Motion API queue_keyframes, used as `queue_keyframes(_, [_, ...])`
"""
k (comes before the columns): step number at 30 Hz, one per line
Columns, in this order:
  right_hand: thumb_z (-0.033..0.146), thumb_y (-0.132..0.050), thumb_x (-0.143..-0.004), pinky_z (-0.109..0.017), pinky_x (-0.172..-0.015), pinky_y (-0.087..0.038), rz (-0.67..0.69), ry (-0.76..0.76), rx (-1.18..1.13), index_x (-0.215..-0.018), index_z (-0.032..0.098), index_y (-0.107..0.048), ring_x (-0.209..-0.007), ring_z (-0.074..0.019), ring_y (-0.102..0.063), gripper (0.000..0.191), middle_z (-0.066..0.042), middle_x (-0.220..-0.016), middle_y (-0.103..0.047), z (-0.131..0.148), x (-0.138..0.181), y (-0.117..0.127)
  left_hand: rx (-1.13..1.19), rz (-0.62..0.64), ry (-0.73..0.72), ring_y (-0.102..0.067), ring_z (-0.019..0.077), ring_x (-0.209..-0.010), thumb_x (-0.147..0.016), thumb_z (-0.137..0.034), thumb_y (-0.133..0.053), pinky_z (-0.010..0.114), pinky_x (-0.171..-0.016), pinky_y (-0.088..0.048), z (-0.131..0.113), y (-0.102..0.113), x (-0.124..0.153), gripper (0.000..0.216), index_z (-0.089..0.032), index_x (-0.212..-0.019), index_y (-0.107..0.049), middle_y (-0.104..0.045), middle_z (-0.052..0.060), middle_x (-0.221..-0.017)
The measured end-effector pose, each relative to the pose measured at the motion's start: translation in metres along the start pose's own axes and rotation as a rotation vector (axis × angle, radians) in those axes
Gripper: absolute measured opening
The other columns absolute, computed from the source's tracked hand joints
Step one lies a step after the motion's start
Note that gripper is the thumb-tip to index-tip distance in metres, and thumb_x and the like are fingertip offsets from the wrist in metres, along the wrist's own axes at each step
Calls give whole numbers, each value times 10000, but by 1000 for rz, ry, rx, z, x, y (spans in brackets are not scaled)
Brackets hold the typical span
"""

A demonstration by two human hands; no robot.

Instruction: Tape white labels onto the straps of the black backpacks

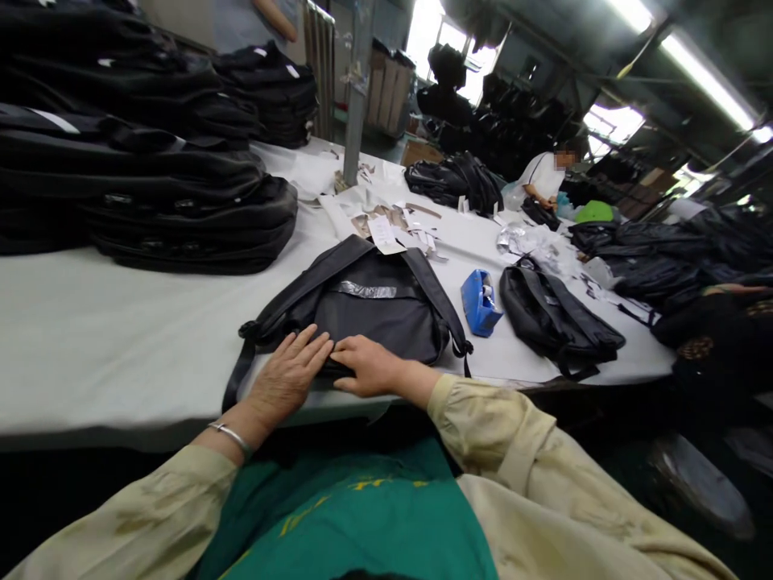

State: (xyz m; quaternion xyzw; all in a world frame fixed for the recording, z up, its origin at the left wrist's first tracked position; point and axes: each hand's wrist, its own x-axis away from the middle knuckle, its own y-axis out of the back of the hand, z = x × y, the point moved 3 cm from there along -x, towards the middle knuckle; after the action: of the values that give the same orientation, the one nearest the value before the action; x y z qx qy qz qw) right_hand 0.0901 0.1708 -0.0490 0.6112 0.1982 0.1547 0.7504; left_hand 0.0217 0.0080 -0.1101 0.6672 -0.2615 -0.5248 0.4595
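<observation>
A black backpack (368,310) lies flat on the white table (90,338) right in front of me, straps up, with a white paper tag (386,235) at its far end. My left hand (287,379) rests flat on the bag's near edge, fingers stretched out and together. My right hand (365,366) lies beside it on the same edge, fingers curled down over the fabric. The two hands almost touch.
Tall stacks of black bags (133,161) fill the left of the table. A blue tape dispenser (480,302) and another black backpack (559,318) lie to the right. Paper scraps (398,217) and a metal post (356,97) stand behind. A person in white (547,177) works far off.
</observation>
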Motion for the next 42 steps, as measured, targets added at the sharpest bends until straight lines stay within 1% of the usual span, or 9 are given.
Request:
queue_keyframes(5, [467, -466, -988, -453, -1140, -280, -189, -241, 21, -1412, 192, -495, -1384, -279, -367, 506, -147, -1486, -435, -47, 28, 49, -68, 92, 20, -344, 344, -1419, -843, -34, -361, 541, -1122, -283, 0, 1, 5, 598, -134, -1412, -516, -492, 131, -1476])
queue_keyframes(10, [606, -454, -946, -606, -1148, -179, 83, -445, 40, -1504, 315, -359, -1470, -351, -200, 637, -113, -1610, -218, -60, 59, 8, -57, 204, 9, -473, 353, -1328, -785, -150, -482, 559, -1161, -183, -11, 35, -17, 564, -112, -1338, -589, -523, 188, -1434])
queue_keyframes(15, [643, -397, -950, -604, -1155, -174, 69, -447, 40, -1512, 341, -330, -1478, -340, -178, 641, -93, -1617, -203, -60, 61, -6, 12, 286, 16, -522, 365, -1275, -857, -518, -522, 603, -1166, -85, -18, 60, -83, 480, -198, -1164, -706, -706, 152, -1186])
queue_keyframes(18, [652, -396, -946, -608, -1143, -205, 43, -427, 50, -1502, 328, -350, -1469, -342, -200, 645, -103, -1610, -220, -62, 59, -4, 48, 266, 50, -354, 354, -1413, -904, -468, -464, 588, -1142, -191, -24, 33, -93, 538, -230, -1377, -562, -501, 120, -1472])
queue_keyframes(23, [599, -430, -957, -594, -1123, -265, 21, -360, 95, -1449, 213, -441, -1434, -355, -274, 625, -151, -1558, -327, -49, 55, 13, -1, 361, 72, -326, 361, -1426, -910, -520, -443, 594, -1116, -241, -20, -24, -66, 614, -262, -1468, -442, -366, 107, -1559])
queue_keyframes(27, [570, -437, -965, -576, -1164, -190, -218, -364, 163, -1461, 217, -410, -1471, -321, -188, 609, -118, -1589, -271, -36, 64, 26, -43, 350, 38, -329, 361, -1423, -919, -513, -410, 600, -1110, -247, -13, -27, -62, 604, -249, -1461, -454, -379, 109, -1552])
queue_keyframes(33, [599, -452, -945, -577, -1105, -309, -130, -391, 92, -1416, 169, -449, -1393, -339, -346, 638, -160, -1512, -399, -49, 78, -9, -71, 365, -5, -358, 393, -1400, -904, -523, -405, 635, -1079, -284, -8, -27, -68, 615, -233, -1440, -485, -395, 127, -1540])
queue_keyframes(38, [370, -526, -948, -396, -1112, -358, -548, -349, -5, -1240, 168, -606, -1318, -228, -461, 364, -118, -1409, -531, -64, 106, 31, -63, 403, 16, -362, 367, -1406, -931, -448, -369, 581, -1089, -329, -14, -22, -70, 572, -193, -1422, -512, -414, 147, -1527])
queue_keyframes(42, [252, -606, -839, -403, -1072, -388, -884, -884, -339, -1154, 125, -651, -1211, -256, -545, 343, -156, -1236, -631, -114, 156, 49, -6, 457, -22, -302, 346, -1442, -882, -404, -517, 582, -1122, -302, -49, -15, -78, 622, -315, -1485, -396, -340, 79, -1579])
